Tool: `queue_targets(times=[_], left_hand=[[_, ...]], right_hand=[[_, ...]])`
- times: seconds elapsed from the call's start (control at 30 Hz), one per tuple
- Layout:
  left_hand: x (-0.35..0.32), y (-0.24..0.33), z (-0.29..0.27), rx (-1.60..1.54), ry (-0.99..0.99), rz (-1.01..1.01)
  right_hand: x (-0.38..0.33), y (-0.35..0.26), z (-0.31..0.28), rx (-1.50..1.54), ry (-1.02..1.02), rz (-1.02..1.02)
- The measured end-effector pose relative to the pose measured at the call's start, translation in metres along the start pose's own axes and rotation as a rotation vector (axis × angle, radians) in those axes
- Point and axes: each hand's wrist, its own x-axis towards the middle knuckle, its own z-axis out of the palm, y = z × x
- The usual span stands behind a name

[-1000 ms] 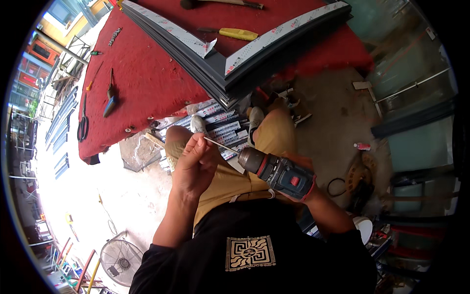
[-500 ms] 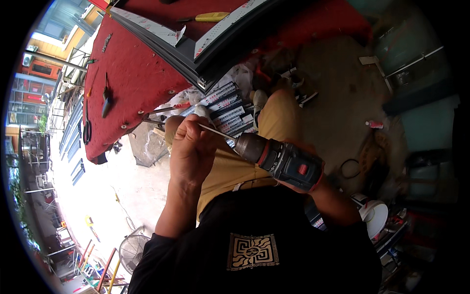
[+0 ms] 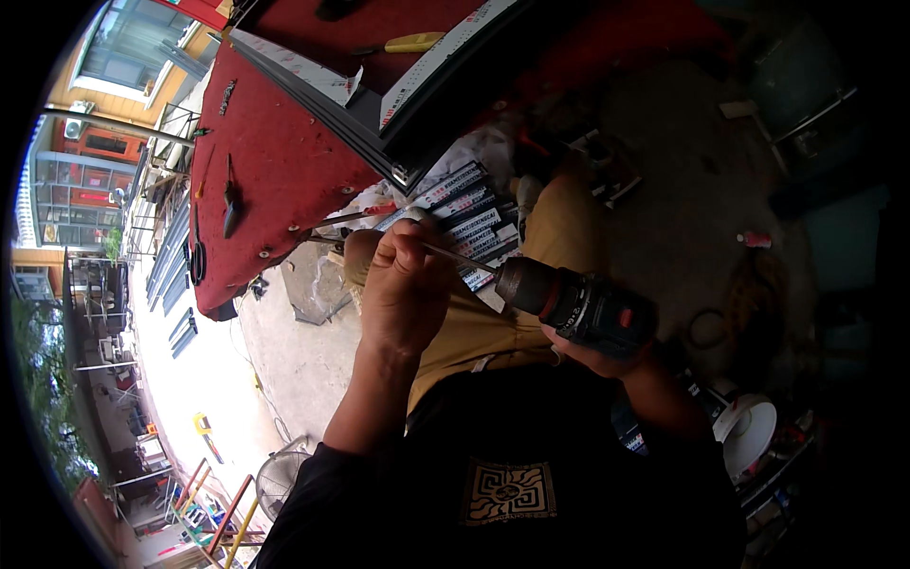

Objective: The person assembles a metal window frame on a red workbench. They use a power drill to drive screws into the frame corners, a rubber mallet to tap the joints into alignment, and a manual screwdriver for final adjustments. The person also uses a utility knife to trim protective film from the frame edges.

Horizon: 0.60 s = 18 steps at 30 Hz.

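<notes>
Your right hand point(image 3: 607, 356) grips the handle of a dark cordless drill point(image 3: 578, 305), right of the frame's middle, its chuck pointing toward the upper left. A long thin bit point(image 3: 460, 257) runs from the chuck into your left hand point(image 3: 406, 289), which is clenched around its far end at the centre of the frame. Both hands hover above your tan-trousered knee point(image 3: 559, 228).

Across the upper left lies a workbench covered in red felt point(image 3: 284, 171). On it rest a dark hand tool point(image 3: 230, 199), long dark metal profiles with white protective film point(image 3: 417, 85) meeting at a corner, and, at the top edge, a yellow-handled tool point(image 3: 403, 43). Just below the bench edge, behind your left hand, sits a stack of dark profile offcuts with printed labels point(image 3: 469, 213).

The floor point(image 3: 682, 190) is bare concrete, shaded on the right, where a white bowl-like object point(image 3: 749, 431) sits at the lower right. Down the left rim the space opens to bright daylight, with buildings point(image 3: 104, 152) and a floor fan point(image 3: 280, 479) at the lower left.
</notes>
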Motion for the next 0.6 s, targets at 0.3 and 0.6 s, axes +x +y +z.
queue_targets(times=[0.3,0.6], left_hand=[[0.034,-0.003,0.061,0.201,0.453,0.02],[0.047,0.003,0.08,0.4,0.382,0.045]], right_hand=[[0.021,-0.007,0.006,-0.254,-0.036,0.046],[0.065,-0.009,0.017,0.431,0.165,0.233]])
